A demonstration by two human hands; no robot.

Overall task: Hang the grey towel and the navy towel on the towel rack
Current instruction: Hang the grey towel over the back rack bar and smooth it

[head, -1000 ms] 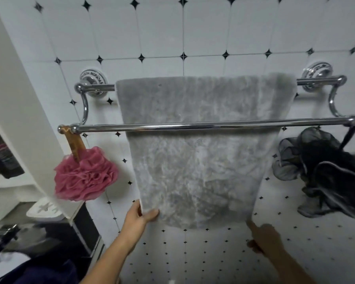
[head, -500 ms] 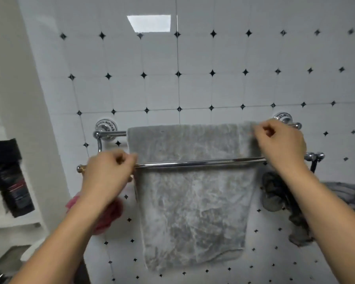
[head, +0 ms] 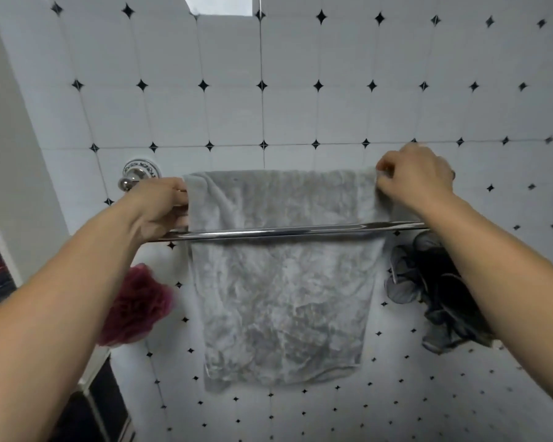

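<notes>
The grey towel (head: 281, 301) hangs over the back bar of the chrome towel rack (head: 288, 231) on the tiled wall, falling behind the front bar. My left hand (head: 160, 207) pinches the towel's top left corner at the back bar. At the top right corner, my right hand (head: 415, 178) grips the towel's folded edge. The navy towel is not in view.
A dark red bath pouf (head: 138, 309) hangs under the rack's left end, and a black mesh pouf (head: 441, 295) under its right end. A round wall mount (head: 141, 170) holds the back bar at the left. A white partition (head: 10, 154) stands on the left.
Both hands went from the towel's bottom corners up to its top corners at the rack. The view tilted upward and moved closer.
</notes>
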